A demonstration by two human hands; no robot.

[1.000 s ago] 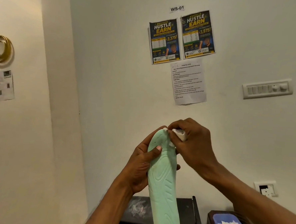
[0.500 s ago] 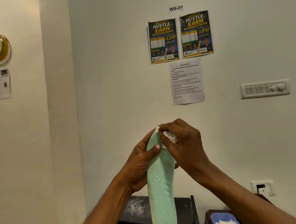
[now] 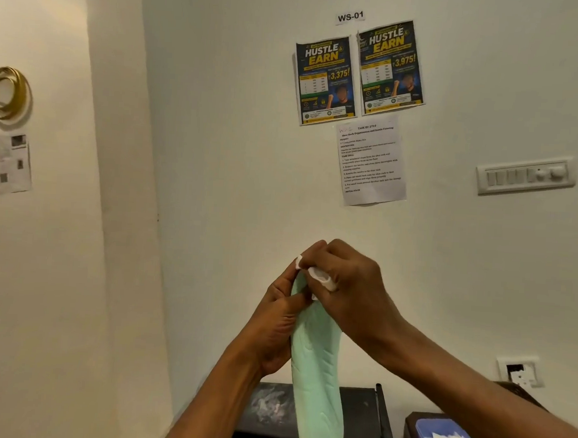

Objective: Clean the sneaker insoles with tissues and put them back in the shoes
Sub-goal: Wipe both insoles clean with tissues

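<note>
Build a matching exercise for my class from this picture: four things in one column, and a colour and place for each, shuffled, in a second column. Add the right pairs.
Column A
1. insole
2. tissue
3. ring ornament
4. tray

Column B
a. gold, far left of the picture
b. blue, lower right corner
c. pale green, gripped by the left hand
d. white, pinched in the right hand

Right pairs: 1-c, 2-d, 3-a, 4-b
</note>
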